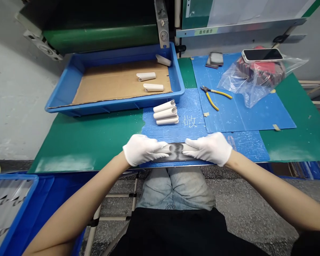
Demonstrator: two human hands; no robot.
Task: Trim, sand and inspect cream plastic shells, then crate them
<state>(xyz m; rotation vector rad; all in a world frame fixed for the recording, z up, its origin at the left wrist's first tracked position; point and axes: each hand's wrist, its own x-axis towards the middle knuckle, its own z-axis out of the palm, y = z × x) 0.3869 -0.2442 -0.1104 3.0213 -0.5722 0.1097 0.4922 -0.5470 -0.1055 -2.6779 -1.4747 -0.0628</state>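
My left hand [143, 150], in a white glove, is closed round a white plastic tube piece [165, 149]. Opposite it, my gloved right hand [213, 148] grips a second white tube piece [187, 148]. The two pieces lie end to end with a small gap, over a dark, powder-dusted strip [178, 156] that looks like sandpaper at the table's front edge. Fingers cover much of both pieces. Just beyond my hands, several white tube pieces [165, 113] with slanted ends lie in a small group.
A blue tray [114, 104] lined with cardboard holds three tube pieces below a green conveyor roller [101, 38]. Yellow-handled cutters [212, 96], dark-edged pads [215, 59] and a phone [262, 55] on a bagged stack sit right. A blue crate [33, 185] stands lower left.
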